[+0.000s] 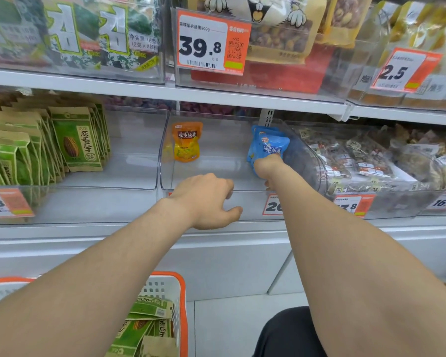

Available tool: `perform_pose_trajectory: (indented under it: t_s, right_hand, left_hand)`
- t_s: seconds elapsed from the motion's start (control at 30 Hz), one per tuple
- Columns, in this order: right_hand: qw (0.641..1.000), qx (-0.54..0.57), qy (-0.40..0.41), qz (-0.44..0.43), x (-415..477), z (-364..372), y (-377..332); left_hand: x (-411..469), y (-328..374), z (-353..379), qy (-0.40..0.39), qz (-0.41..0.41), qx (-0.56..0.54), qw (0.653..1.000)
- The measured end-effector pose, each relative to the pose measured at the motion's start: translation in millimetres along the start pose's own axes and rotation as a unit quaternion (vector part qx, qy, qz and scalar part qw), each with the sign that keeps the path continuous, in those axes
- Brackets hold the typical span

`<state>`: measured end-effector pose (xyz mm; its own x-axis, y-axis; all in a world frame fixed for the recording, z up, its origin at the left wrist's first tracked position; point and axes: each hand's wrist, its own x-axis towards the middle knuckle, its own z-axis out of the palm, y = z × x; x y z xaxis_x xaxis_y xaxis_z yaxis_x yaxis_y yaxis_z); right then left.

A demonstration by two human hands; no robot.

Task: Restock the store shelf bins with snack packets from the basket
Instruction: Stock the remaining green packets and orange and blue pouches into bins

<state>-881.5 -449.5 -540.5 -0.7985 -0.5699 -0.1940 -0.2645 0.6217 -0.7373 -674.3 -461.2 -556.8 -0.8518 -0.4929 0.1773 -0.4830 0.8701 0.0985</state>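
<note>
Right grip clamped on blue packets deep in the bin, orange packet well to their left; left grip curls over the bin's rim. Tag above reads 39.8.

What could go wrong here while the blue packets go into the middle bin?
The blue packets, held by the right hand at the right wall of the bin, may topple once released. The orange packet stands alone; a bump could knock it over. The left hand grips the front edge; a pull might slide the bin out.
</note>
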Motion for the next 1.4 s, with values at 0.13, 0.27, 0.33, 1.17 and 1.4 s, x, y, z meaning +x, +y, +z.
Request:
perform_pose_trajectory:
  t_s: [0.13,0.27,0.33,1.17,1.4]
  right_hand:
    - [0.992,-0.103,0.019,-0.064,-19.1,-2.4,-5.9]
    - [0.957,-0.192,0.083,-0.203,-57.6,3.3,-19.9]
    - [0.926,-0.235,0.092,-0.281,-81.1,10.0,-27.5]
    - [0.309,-0.656,-0.38,-0.574,-260.1,224.2,41.8]
    - [0.202,-0.651,-0.456,-0.572,-270.3,248.0,68.1]
  left_hand:
    - [-5.8,-4.5,-7.6,0.014,0.014,-0.078,0.997]
    - [-16.8,-12.0,-13.4,0.059,0.014,-0.133,0.989]
    - [-26.6,-16.5,-21.9,0.092,0.013,-0.137,0.986]
    - [-185.9,-115.6,-11.3,-0.367,-0.22,0.022,0.904]
    - [-171.8,-124.3,2.9,-0.366,-0.195,0.023,0.909]
